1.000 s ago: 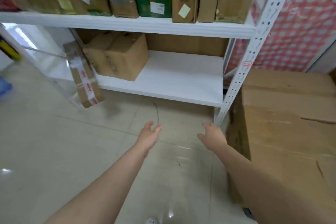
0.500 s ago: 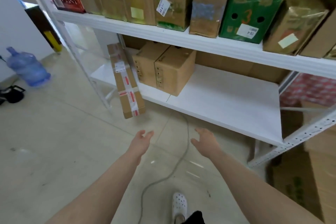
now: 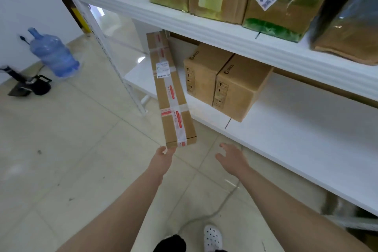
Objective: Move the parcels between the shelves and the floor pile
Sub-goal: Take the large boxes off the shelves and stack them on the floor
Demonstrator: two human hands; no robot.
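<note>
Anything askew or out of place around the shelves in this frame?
Yes: the long parcel stands tilted on end, leaning in over the lower shelf, while the two boxes beside it sit flat. The left hand is at its lower corner; the right hand is open, apart.

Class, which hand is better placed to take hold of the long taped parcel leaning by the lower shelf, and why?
Left. The left hand has its fingertips at the bottom corner of the long taped parcel; the right hand is open over the floor, apart from it.
</note>
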